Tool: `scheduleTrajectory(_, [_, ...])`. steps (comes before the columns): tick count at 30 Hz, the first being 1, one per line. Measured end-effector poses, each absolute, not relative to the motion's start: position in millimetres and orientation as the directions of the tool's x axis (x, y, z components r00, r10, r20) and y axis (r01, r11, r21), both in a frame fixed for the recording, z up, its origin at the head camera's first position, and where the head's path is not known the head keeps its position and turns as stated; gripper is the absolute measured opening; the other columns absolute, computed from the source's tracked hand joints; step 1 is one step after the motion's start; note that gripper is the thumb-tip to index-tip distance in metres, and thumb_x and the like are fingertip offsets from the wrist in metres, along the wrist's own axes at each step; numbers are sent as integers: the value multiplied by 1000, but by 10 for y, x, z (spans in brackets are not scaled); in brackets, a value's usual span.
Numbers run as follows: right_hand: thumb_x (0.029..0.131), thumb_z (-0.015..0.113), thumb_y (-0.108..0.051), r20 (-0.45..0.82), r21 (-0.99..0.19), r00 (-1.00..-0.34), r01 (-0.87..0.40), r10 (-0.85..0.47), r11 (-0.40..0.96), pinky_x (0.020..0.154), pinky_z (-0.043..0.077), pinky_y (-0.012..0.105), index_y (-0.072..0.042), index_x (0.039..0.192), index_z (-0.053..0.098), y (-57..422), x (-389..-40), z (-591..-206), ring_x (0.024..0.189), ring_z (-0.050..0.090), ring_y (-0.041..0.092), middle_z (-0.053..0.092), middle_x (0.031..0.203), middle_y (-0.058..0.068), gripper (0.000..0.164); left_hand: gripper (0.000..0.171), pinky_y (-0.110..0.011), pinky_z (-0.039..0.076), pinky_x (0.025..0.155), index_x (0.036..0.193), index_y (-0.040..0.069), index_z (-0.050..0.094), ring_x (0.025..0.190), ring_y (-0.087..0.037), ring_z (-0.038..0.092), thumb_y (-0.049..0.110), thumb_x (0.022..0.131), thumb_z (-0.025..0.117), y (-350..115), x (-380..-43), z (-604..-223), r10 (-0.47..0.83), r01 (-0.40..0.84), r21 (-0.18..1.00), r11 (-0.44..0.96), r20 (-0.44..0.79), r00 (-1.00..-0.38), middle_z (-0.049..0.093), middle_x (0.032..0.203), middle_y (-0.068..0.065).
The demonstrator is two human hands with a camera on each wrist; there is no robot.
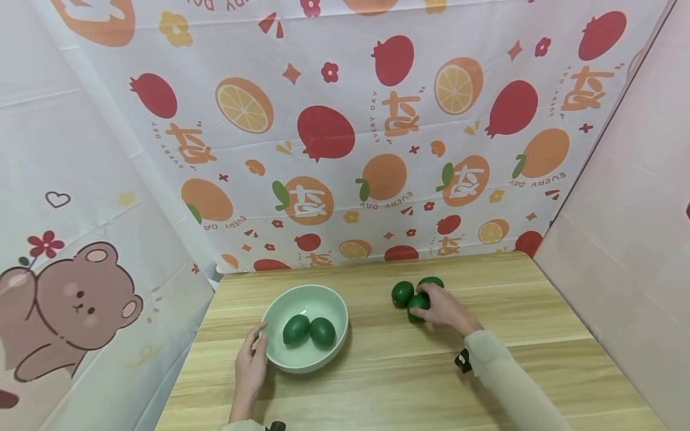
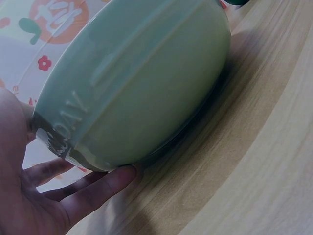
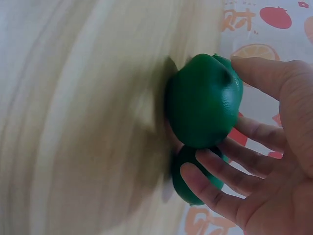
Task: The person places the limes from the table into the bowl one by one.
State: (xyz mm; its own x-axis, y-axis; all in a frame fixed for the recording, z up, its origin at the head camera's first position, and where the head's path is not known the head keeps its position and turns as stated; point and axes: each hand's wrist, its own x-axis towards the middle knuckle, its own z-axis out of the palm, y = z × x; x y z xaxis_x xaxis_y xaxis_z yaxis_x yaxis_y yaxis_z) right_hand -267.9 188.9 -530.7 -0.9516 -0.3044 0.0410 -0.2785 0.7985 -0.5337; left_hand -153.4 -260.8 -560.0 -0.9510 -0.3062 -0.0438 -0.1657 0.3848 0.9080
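Toward the back of the worktop (image 1: 377, 386), one green fruit (image 3: 200, 103) is pinched in the right hand (image 1: 444, 308), two other fruits (image 1: 402, 294) beside it. Well apart, the left hand (image 1: 251, 365) rests extended fingers against a bowl (image 1: 302, 362) holding another pair (image 1: 296, 330), apparently steadying it.

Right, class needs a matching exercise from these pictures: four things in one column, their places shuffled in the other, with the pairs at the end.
Column one
1. Left hand
2. Right hand
3. Pair of limes
4. Cartoon bear

Column two
A. Inside the pale green bowl
B. On the wall covering, at the far left of the head view
C. At the group of three limes on the wooden table
D. Against the outside of the bowl

Pairs: 1-D, 2-C, 3-A, 4-B
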Motion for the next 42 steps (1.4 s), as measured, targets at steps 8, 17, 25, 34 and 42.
scheduleTrajectory(8, [89,78,-32,68,-520,-952,-288,-297,804,97,57,50,2,136,57,1893,-2640,-5422,117,62,31,62,135,20,61,51,-56,49,113,156,22,38,141,-47,47,44,111,28,-2610,-1541,-5593,-304,-166,912,376,-48,-951,24,169,-15])
scheduleTrajectory(17, [88,79,-36,89,-545,-957,-280,-277,790,95,57,53,-6,140,54,1858,-2576,-5535,118,62,34,56,140,18,65,50,-53,52,109,154,22,40,138,-46,51,44,111,29,-2606,-1547,-5608,-317,-162,907,388,-34,-948,28,168,-16])
scheduleTrajectory(25, [87,81,-34,96,-566,-960,-270,-263,779,96,56,54,-7,141,53,1835,-2552,-5561,119,61,35,54,143,18,66,48,-54,51,111,153,22,42,138,-46,50,41,111,31,-2604,-1540,-5626,-315,-139,916,377,-15,-949,30,167,-15])
scheduleTrajectory(34, [85,83,-31,123,-579,-959,-279,-257,766,95,57,56,-5,140,54,1833,-2540,-5573,119,62,37,55,142,20,68,48,-56,51,110,153,21,42,138,-47,50,41,111,31,-2595,-1537,-5609,-317,-152,912,382,-26,-948,29,167,-16])
scheduleTrajectory(42, [84,83,-30,115,-590,-962,-266,-247,762,92,58,54,-5,139,54,1838,-2554,-5578,117,62,36,56,140,20,67,49,-58,48,113,154,22,40,141,-48,46,42,111,30,-2606,-1541,-5594,-314,-167,913,373,-45,-948,26,168,-16])
